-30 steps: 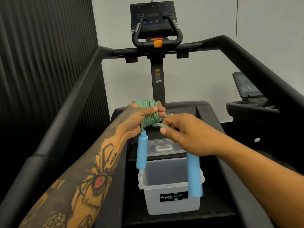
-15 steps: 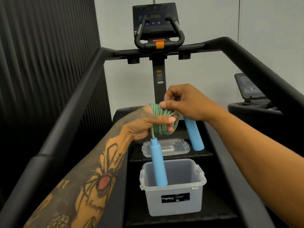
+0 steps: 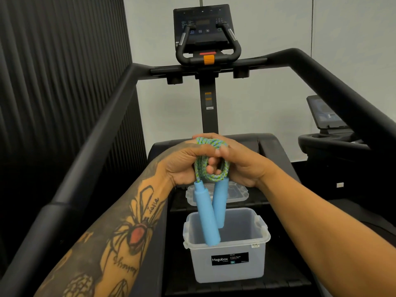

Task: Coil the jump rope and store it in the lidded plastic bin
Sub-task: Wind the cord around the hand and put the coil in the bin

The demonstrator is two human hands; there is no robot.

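Above the open plastic bin (image 3: 227, 262), both hands meet at the middle of the scene, closed around the coiled jump rope (image 3: 211, 162). Left hand (image 3: 184, 162), on a tattooed forearm, grips the left side of the green-and-blue coil; right hand (image 3: 240, 161) grips the right side, with a finger showing through the loop. Two blue handles (image 3: 206, 217) hang from the coil, crossing each other, their lower ends dangling over the bin's mouth. Just beyond the bin, its clear lid (image 3: 237, 194) lies flat. Bin and lid both sit on the black treadmill (image 3: 278, 284).
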